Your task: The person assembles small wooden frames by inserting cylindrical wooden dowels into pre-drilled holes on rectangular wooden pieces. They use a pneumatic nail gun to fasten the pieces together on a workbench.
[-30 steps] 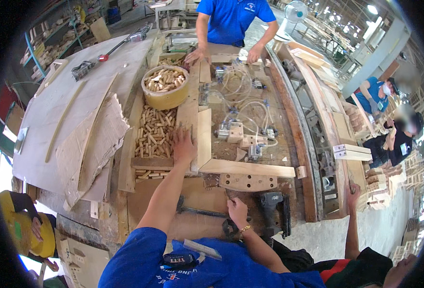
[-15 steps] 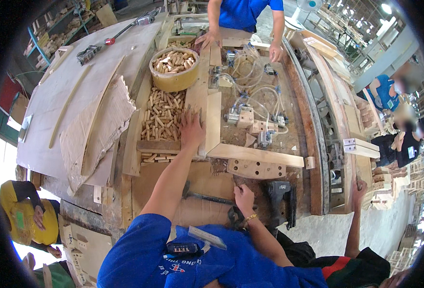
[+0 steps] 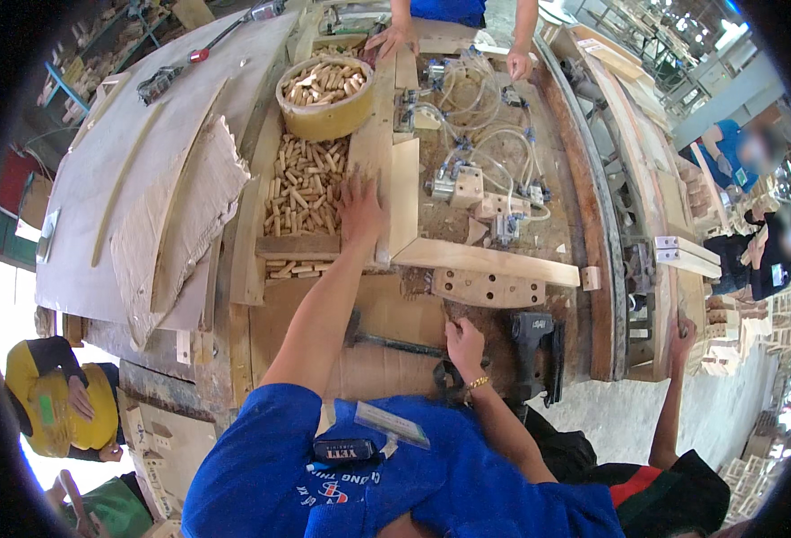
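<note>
My left hand (image 3: 361, 213) lies flat, fingers spread, on the wooden board beside a compartment of wooden dowels (image 3: 304, 193). My right hand (image 3: 465, 346) is closed near the front of the bench, below a drilled wooden block (image 3: 488, 288); whatever its fingers hold, if anything, is hidden. A black hammer-like tool (image 3: 401, 345) lies just left of that hand, and a black nail gun (image 3: 531, 336) is to its right. Ahead, light wooden pieces (image 3: 494, 261) form a corner along the fixture, around pneumatic clamps (image 3: 456, 185) with clear hoses.
A yellow round tub (image 3: 328, 123) full of dowels stands behind the compartment. Across the bench, a co-worker's hands (image 3: 395, 40) rest at the fixture's far end. A large panel (image 3: 82, 242) with a torn sheet lies left. Another person's hand (image 3: 682, 336) touches the right-hand bench.
The whole view has shifted, so the bench sits higher in the picture. Both my hands keep nearly the same places on the bench, the left flat and the right closed.
</note>
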The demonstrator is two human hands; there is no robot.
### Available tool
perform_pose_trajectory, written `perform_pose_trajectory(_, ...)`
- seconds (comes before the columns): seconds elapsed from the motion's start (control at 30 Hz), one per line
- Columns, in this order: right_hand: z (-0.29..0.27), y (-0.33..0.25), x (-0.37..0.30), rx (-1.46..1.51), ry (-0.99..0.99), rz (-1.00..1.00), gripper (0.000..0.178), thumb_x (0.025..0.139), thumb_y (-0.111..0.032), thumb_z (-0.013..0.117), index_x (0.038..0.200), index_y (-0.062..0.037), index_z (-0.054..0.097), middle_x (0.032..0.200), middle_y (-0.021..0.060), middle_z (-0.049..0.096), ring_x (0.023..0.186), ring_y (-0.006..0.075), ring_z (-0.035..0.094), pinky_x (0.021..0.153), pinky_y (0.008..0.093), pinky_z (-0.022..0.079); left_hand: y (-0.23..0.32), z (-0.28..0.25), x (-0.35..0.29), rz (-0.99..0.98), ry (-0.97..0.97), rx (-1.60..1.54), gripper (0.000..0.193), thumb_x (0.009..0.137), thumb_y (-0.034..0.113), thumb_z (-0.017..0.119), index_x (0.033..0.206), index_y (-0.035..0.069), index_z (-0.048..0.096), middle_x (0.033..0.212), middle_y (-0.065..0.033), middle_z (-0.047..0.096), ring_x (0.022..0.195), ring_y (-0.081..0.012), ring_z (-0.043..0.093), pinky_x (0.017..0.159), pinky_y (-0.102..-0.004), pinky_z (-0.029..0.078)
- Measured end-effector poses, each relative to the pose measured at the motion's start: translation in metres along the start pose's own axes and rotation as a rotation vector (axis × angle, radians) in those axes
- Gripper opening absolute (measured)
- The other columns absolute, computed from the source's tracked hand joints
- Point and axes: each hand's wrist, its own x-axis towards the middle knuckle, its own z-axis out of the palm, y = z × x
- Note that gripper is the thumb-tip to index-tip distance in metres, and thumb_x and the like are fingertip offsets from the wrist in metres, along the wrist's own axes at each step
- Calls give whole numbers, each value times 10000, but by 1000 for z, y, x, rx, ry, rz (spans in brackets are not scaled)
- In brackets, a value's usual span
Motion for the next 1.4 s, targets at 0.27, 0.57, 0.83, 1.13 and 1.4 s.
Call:
perform_pose_trajectory(0.27, -3, 0, 2, -38, 1, 31, 253, 854, -247, 607, 843, 4, 638, 724, 170, 669, 693, 321, 668, 631, 390, 504, 10, -5, -2, 30, 18, -7, 568, 908, 368, 501, 1409, 130, 381, 1528, -128, 230, 1416, -383, 161, 1111, -572, 210)
perform_pose_trajectory(0.57, -1, 2, 1, -45, 34, 6, 247, 851, -258, 612, 855, -14, 648, 729, 170, 671, 686, 329, 663, 629, 408, 505, 6, 0, 0, 19, -25, -79, 571, 916, 375, 487, 1415, 125, 368, 1527, -145, 223, 1410, -389, 175, 1093, -591, 238)
perform_pose_trajectory(0.83, 0, 5, 1, -4, -4, 46, 298, 855, -326, 600, 896, -35, 656, 762, 210, 658, 723, 393, 640, 658, 471, 502, 9, -5, -4, 34, 40, -63, 555, 898, 358, 515, 1381, 111, 399, 1503, -149, 250, 1396, -401, 201, 1077, -612, 249)
perform_pose_trajectory(1.13, -1, 4, 1, -13, -12, 81, 307, 859, -331, 590, 912, -37, 660, 765, 224, 655, 736, 406, 636, 684, 481, 497, 12, -7, -4, 17, -4, -49, 538, 890, 349, 525, 1348, 83, 430, 1493, -155, 262, 1394, -398, 203, 1071, -605, 262)
perform_pose_trajectory(1.4, -4, 0, 0, -43, 7, 41, 303, 860, -329, 591, 908, -38, 659, 754, 224, 651, 728, 405, 635, 676, 485, 496, 14, -11, -2, -38, -116, -43, 572, 916, 371, 479, 1421, 126, 365, 1537, -136, 205, 1408, -379, 186, 1109, -554, 227)
